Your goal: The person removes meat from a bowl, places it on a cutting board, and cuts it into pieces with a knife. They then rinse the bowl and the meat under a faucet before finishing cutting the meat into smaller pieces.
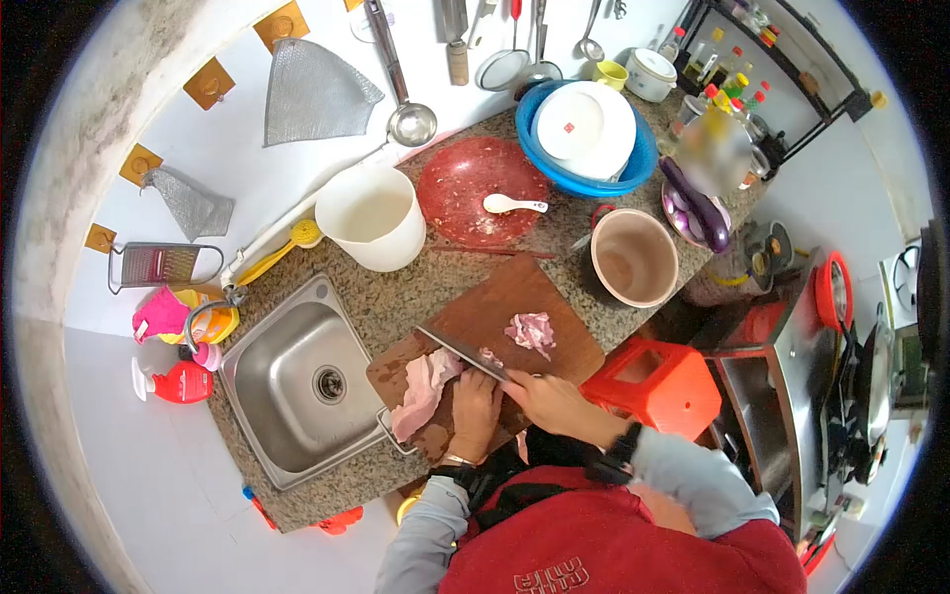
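Note:
My right hand is closed around the handle of a kitchen knife, whose blade points up and left across the wooden cutting board. Beside the blade, my left hand has its fingers curled against a slab of raw meat, pale with pink parts. The slab lies at the board's left end, partly hidden by that hand. A small heap of cut meat rests on the other side of the knife.
Left of the board is a steel sink. Behind it stand a white bucket, a red tray with a white spoon, and a blue basin holding white plates. A beige pot and red stool are at right.

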Tool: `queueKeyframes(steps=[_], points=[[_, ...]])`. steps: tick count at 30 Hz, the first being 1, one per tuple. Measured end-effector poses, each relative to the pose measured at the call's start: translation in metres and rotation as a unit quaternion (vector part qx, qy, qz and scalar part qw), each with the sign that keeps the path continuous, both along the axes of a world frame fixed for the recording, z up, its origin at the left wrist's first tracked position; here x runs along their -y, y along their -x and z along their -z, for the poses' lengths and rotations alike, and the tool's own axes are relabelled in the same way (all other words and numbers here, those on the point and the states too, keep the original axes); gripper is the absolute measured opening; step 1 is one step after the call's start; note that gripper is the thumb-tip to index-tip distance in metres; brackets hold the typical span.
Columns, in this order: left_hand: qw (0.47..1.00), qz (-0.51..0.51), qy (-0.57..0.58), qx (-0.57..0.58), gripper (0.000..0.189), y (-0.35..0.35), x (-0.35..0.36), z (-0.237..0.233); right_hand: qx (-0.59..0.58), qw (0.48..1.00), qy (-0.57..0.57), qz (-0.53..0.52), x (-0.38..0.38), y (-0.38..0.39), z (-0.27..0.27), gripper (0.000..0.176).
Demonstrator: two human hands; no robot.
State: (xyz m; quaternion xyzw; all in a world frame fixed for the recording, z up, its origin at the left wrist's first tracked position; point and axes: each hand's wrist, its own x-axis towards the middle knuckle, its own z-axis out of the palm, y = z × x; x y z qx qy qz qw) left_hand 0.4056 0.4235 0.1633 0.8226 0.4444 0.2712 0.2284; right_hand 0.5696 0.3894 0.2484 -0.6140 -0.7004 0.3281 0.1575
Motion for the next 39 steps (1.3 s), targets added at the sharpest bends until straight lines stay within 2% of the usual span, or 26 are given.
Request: queueKeyframes(steps=[1, 3, 4, 6, 7, 9, 12, 13, 15, 16, 17, 18, 22, 23, 24, 25, 27, 28, 29, 31, 32, 33, 34, 35, 37, 39], points=[[1.000, 0.002, -0.013, -0.017, 0.026, 0.001, 0.003, -0.001, -0.002, 1.000, -0.003, 0.002, -0.017, 0.011, 0.006, 0.038], [0.999, 0.005, -0.033, -0.035, 0.026, 0.000, 0.004, -0.002, -0.012, 0.994, 0.094, 0.045, -0.045, 0.027, 0.009, 0.034], [0.999, -0.001, -0.041, -0.034, 0.026, 0.000, 0.003, -0.001, -0.015, 0.995, 0.088, 0.049, -0.042, 0.026, 0.013, 0.034], [0.997, -0.014, -0.058, -0.048, 0.023, 0.001, 0.004, 0.007, 0.021, 0.996, -0.052, -0.070, -0.026, 0.014, 0.019, 0.030], [0.997, -0.015, -0.058, -0.047, 0.023, -0.001, 0.002, 0.003, 0.022, 0.996, -0.052, -0.071, -0.019, 0.005, 0.007, 0.030], [0.999, -0.024, -0.040, -0.024, 0.022, -0.003, 0.001, -0.007, 0.001, 0.998, 0.054, -0.039, 0.004, -0.015, -0.025, 0.031], [1.000, -0.022, -0.020, -0.007, 0.020, -0.004, -0.002, -0.006, 0.001, 0.998, 0.057, -0.035, 0.036, -0.056, 0.017, 0.034], [0.999, -0.016, -0.019, 0.022, 0.019, -0.004, -0.004, -0.007, 0.001, 0.998, 0.056, -0.036, 0.034, -0.059, 0.009, 0.034], [1.000, -0.015, -0.015, 0.018, 0.017, -0.002, -0.004, -0.008, 0.011, 0.994, 0.090, 0.054, 0.032, -0.064, -0.012, 0.037], [0.999, -0.010, -0.005, 0.048, 0.018, -0.002, -0.004, -0.011, 0.009, 0.995, 0.087, 0.057, 0.033, -0.066, -0.012, 0.037], [0.997, -0.005, 0.003, 0.077, 0.018, 0.000, -0.007, -0.015, -0.012, 0.998, 0.037, 0.049, 0.034, -0.066, -0.011, 0.040], [0.997, 0.000, 0.000, 0.075, 0.018, 0.002, -0.008, -0.020, -0.033, 0.999, -0.013, 0.041, 0.035, -0.066, -0.010, 0.044], [0.990, -0.057, 0.028, 0.129, 0.019, 0.006, -0.019, -0.050, 0.027, 0.999, 0.017, -0.011, 0.047, -0.064, 0.012, 0.037], [0.984, -0.089, 0.029, 0.153, 0.019, 0.002, -0.024, -0.068, 0.027, 1.000, 0.015, -0.008, 0.046, -0.062, 0.005, 0.037], [0.987, -0.086, -0.026, 0.132, 0.017, -0.004, -0.032, -0.088, 0.030, 0.999, 0.027, -0.010, 0.045, -0.060, -0.006, 0.035], [0.987, -0.083, -0.028, 0.132, 0.017, -0.014, -0.040, -0.106, 0.033, 0.999, 0.039, -0.012, 0.044, -0.060, -0.013, 0.033], [0.992, -0.017, -0.002, 0.126, 0.016, -0.037, -0.057, -0.130, 0.048, 0.999, 0.008, -0.018, 0.046, -0.060, -0.011, 0.032], [0.991, 0.044, -0.040, 0.121, 0.019, -0.050, -0.068, -0.129, 0.024, 0.999, 0.033, 0.007, 0.044, -0.059, -0.015, 0.040], [0.990, 0.050, -0.043, 0.123, 0.019, -0.066, -0.076, -0.133, 0.000, 0.998, 0.056, 0.032, 0.042, -0.059, -0.018, 0.050], [0.982, 0.175, -0.072, 0.009, 0.030, -0.098, -0.085, -0.139, 0.006, 0.999, 0.021, 0.032, 0.045, -0.059, -0.019, 0.050], [0.981, 0.178, -0.074, 0.009, 0.030, -0.115, -0.088, -0.139, 0.032, 0.999, 0.032, 0.002, 0.046, -0.059, -0.021, 0.042], [0.975, 0.201, -0.086, -0.044, 0.035, -0.132, -0.092, -0.134, 0.057, 0.997, 0.044, -0.029, 0.045, -0.060, -0.023, 0.036], [0.965, 0.222, -0.098, -0.098, 0.041, -0.146, -0.094, -0.128, 0.060, 0.996, 0.063, -0.031, 0.044, -0.060, -0.026, 0.042], [0.964, 0.224, -0.100, -0.098, 0.041, -0.158, -0.097, -0.121, 0.060, 0.996, 0.062, -0.028, 0.044, -0.062, -0.022, 0.042], [0.952, 0.241, -0.112, -0.152, 0.046, -0.179, -0.102, -0.105, 0.049, 0.994, 0.044, -0.085, 0.043, -0.065, -0.013, 0.047], [0.952, 0.233, -0.100, -0.169, 0.040, -0.193, -0.107, -0.093, 0.022, 0.996, 0.064, -0.057, 0.042, -0.066, -0.015, 0.048]])
